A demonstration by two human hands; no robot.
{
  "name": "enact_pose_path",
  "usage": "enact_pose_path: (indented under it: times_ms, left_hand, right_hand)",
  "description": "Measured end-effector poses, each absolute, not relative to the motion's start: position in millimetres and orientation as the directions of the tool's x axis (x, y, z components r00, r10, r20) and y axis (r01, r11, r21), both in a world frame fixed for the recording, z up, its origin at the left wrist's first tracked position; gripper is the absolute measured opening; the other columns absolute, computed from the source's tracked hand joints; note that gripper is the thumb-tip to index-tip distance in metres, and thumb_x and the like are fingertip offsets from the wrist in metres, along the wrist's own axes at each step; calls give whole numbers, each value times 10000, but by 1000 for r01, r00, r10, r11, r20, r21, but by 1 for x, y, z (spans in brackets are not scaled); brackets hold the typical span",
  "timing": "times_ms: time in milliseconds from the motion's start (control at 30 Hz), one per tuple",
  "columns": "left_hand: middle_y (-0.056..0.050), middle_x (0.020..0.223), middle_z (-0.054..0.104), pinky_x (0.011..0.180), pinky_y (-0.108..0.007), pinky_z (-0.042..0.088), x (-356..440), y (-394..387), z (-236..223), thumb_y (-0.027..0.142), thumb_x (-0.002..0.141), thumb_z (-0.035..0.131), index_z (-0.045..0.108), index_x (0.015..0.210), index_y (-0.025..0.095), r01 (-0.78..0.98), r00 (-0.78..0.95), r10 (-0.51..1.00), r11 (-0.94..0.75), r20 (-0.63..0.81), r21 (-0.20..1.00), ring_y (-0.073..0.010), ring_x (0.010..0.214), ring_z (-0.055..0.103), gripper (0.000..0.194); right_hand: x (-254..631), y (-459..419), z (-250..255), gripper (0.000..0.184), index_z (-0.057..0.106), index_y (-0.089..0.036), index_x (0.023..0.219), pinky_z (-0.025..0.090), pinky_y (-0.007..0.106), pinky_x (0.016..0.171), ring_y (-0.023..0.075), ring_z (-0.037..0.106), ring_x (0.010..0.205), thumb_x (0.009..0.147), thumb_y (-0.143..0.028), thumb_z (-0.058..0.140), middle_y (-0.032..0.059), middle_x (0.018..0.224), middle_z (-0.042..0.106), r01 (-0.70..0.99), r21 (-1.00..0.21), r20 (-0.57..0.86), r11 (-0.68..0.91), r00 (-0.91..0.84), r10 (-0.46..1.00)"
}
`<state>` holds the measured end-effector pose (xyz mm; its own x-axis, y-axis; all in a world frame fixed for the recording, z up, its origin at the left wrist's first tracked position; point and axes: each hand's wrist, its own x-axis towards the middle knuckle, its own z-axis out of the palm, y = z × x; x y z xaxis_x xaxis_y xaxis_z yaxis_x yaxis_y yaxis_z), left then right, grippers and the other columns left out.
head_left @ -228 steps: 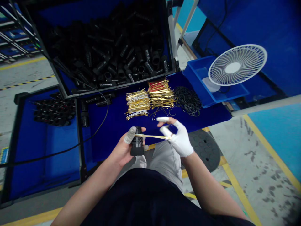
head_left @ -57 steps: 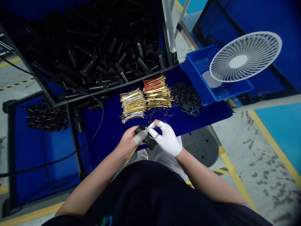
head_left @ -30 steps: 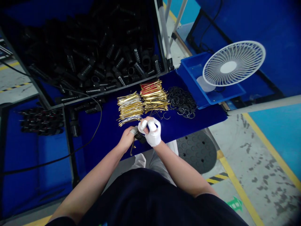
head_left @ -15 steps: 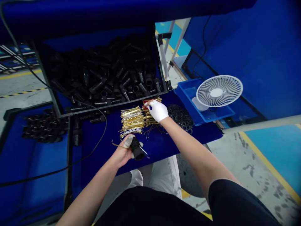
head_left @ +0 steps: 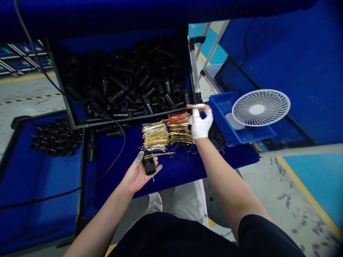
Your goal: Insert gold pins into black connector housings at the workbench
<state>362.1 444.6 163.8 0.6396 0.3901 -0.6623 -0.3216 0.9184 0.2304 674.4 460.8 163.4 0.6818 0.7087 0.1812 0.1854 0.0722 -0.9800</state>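
Observation:
My left hand (head_left: 137, 175), with covered fingertips, is closed around a black ribbed plastic fitting (head_left: 149, 162). A gold wire (head_left: 163, 154) lies across the fitting and sticks out to the right; a pale strand hangs below it. My right hand (head_left: 200, 123), in a white partial glove, is raised beside the red wires (head_left: 178, 117), its fingers curled together; anything pinched in them is too small to make out. Under it lie bundles of gold wires (head_left: 180, 134), with gold and white wires (head_left: 154, 135) to their left.
A big bin (head_left: 128, 119) of black fittings stands behind. Black rings (head_left: 216, 140) lie right of the wires. A white fan (head_left: 261, 107) stands in a blue tray (head_left: 249, 137). A black cable (head_left: 118, 153) crosses the left side, near a pile of fittings (head_left: 57, 137).
My right hand has lifted off the red wires and moved right. My left hand has turned the fitting, so the gold wire now points right. The view has shifted slightly.

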Motion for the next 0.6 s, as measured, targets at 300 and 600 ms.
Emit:
enact_pose_path:
  times_ms: [300, 600]
  left_hand:
    - [-30, 897, 700, 952, -488, 557, 380, 436, 194, 595, 825, 699, 610, 1163, 180, -293, 453, 687, 716, -567, 633, -138, 706, 671, 542]
    - [-86, 1078, 717, 887, -361, 533, 385, 420, 213, 690, 763, 696, 633, 1176, 202, -266, 471, 739, 639, -481, 722, -251, 1039, 667, 642]
  right_hand:
    - [592, 390, 221, 152, 678, -227, 866, 488, 316, 649, 134, 572, 650, 813, -354, 743, -5, 818, 650, 159, -983, 148, 93, 378, 914]
    - [534, 362, 214, 59, 578, -203, 820, 481, 313, 763, 162, 608, 744, 875, -213, 598, 0, 792, 641, 305, -951, 94, 54, 119, 988]
